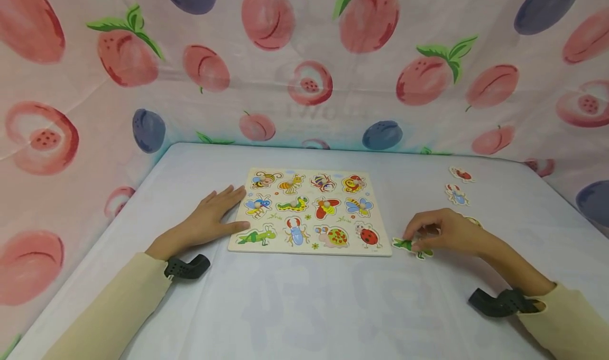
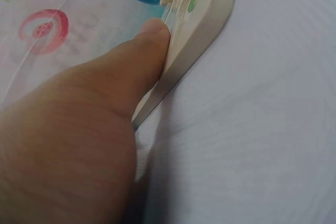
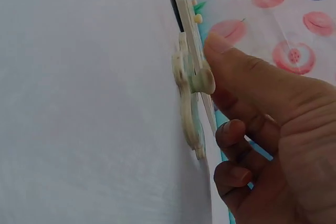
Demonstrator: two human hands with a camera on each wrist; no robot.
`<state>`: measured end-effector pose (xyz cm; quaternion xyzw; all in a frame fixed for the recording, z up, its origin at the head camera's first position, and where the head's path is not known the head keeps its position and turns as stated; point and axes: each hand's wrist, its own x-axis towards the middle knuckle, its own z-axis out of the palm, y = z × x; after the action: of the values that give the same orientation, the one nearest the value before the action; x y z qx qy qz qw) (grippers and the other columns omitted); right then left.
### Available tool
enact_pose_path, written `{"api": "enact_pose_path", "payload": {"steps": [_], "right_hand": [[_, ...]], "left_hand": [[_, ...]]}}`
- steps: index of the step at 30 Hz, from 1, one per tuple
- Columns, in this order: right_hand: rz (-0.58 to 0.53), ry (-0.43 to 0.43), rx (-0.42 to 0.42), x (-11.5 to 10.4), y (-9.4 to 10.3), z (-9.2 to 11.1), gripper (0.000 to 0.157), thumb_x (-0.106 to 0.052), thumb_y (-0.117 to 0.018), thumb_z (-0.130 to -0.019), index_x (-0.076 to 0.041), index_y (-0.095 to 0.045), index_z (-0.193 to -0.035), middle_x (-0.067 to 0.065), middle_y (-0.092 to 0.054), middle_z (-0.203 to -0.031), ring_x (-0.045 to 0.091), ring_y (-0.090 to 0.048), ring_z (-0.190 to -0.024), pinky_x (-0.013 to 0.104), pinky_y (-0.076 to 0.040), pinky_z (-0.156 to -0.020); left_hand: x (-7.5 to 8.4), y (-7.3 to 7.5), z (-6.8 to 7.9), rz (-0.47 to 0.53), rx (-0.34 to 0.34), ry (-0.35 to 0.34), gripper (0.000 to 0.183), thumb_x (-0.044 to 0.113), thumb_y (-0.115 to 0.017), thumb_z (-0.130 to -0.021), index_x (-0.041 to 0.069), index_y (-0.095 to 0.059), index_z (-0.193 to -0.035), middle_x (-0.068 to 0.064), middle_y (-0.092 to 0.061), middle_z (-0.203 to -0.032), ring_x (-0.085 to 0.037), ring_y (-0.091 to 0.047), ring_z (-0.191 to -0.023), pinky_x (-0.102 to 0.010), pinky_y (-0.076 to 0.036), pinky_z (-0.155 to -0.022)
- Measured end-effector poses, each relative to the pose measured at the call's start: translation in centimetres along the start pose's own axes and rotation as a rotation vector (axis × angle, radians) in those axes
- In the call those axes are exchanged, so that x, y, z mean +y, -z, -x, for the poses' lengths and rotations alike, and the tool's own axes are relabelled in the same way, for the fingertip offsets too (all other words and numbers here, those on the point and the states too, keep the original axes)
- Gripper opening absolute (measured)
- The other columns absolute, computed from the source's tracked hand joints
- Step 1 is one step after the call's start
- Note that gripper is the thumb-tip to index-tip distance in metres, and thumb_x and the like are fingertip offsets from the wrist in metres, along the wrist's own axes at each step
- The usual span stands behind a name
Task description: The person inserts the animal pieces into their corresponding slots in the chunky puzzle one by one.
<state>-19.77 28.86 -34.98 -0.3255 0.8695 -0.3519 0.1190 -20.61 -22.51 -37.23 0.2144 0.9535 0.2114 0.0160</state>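
Observation:
A wooden knob puzzle board [image 1: 280, 248] printed with insects lies in the middle of the table. My left hand [image 1: 206, 220] lies with spread fingers at its left edge, thumb and fingertips touching it; in the left wrist view the thumb [image 2: 142, 51] rests along the board's edge. Just right of the board, my right hand [image 1: 440, 232] pinches a green grasshopper puzzle piece [image 1: 401, 243] from above. In the right wrist view the piece [image 3: 186, 111] shows edge-on with its round knob [image 3: 203, 81] by the thumb; the index fingertip is hidden.
To the right lie a ladybug piece [image 1: 461, 174], a blue beetle piece [image 1: 457, 194] and another piece [image 1: 474, 221] partly behind the right hand. Knobs stand up from pieces in the board's upper two rows. A fruit-print cloth [image 1: 352, 111] hangs behind the white-covered table [image 1: 304, 307].

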Motion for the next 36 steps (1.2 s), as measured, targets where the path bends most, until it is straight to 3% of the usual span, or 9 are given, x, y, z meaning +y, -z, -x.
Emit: {"api": "enact_pose_path", "payload": {"steps": [9,19,27,36], "right_hand": [[-0.036,0.073,-0.024,0.86,0.02,0.04,0.014,-0.017,-0.077,-0.081,-0.019,-0.073,-0.095,-0.002,-0.068,-0.092,0.014,-0.057,-0.083,0.023,-0.05,-0.072],[-0.014,0.067,0.01,1.06,-0.18,0.21,0.014,-0.017,-0.079,-0.079,-0.019,-0.075,-0.092,-0.003,-0.07,-0.09,0.012,-0.058,-0.078,0.022,-0.049,-0.07],[-0.056,0.096,0.025,0.38,-0.21,0.51,0.011,-0.011,-0.079,-0.079,-0.014,-0.076,-0.089,0.001,-0.07,-0.091,0.013,-0.062,-0.082,0.022,-0.051,-0.071],[-0.003,0.06,0.062,0.27,-0.17,0.53,0.009,-0.016,-0.08,-0.078,-0.018,-0.077,-0.086,-0.003,-0.071,-0.09,0.013,-0.061,-0.083,0.021,-0.048,-0.07]], "left_hand": [[0.01,0.06,0.21,0.01,0.0,-0.003,0.091,0.057,-0.06,-0.087,0.005,-0.024,-0.151,-0.011,-0.021,-0.157,-0.031,-0.008,-0.145,-0.052,0.0,-0.114],[0.11,0.11,0.31,0.015,0.0,-0.003,0.091,0.059,-0.059,-0.087,0.005,-0.025,-0.151,-0.012,-0.022,-0.156,-0.032,-0.008,-0.144,-0.052,-0.001,-0.114],[-0.09,-0.02,0.07,-0.008,0.007,-0.014,0.091,0.058,-0.06,-0.087,0.004,-0.025,-0.151,-0.011,-0.022,-0.156,-0.031,-0.009,-0.145,-0.051,-0.002,-0.114],[-0.04,0.14,0.11,-0.005,0.001,-0.006,0.091,0.059,-0.06,-0.086,0.004,-0.025,-0.151,-0.011,-0.022,-0.157,-0.031,-0.009,-0.145,-0.051,-0.001,-0.115]]}}
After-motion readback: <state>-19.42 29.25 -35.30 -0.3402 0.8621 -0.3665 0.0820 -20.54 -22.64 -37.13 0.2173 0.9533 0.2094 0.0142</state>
